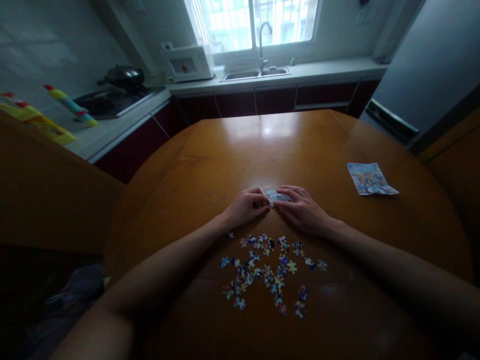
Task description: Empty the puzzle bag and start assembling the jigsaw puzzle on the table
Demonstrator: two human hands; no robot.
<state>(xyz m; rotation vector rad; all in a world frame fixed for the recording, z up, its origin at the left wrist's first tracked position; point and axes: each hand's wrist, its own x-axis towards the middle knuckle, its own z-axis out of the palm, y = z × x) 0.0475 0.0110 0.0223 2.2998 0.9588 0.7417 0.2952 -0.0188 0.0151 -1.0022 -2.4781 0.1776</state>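
A small joined section of jigsaw puzzle, pale blue and white, lies flat on the wooden table between my hands. At its lower left corner, my left hand is closed in a pinch on a small puzzle piece, mostly covered by the fingertips. My right hand spans the section from the right, fingers over its upper side and thumb at its lower edge, holding it in place. Part of the section is hidden under those fingers. Nearer to me, between my forearms, many loose puzzle pieces are scattered, some overlapping.
The round-ended wooden table fills the middle of the view. A creased picture sheet lies on its right side. Beyond it are a counter with a sink, a microwave, a wok on the stove and a fridge.
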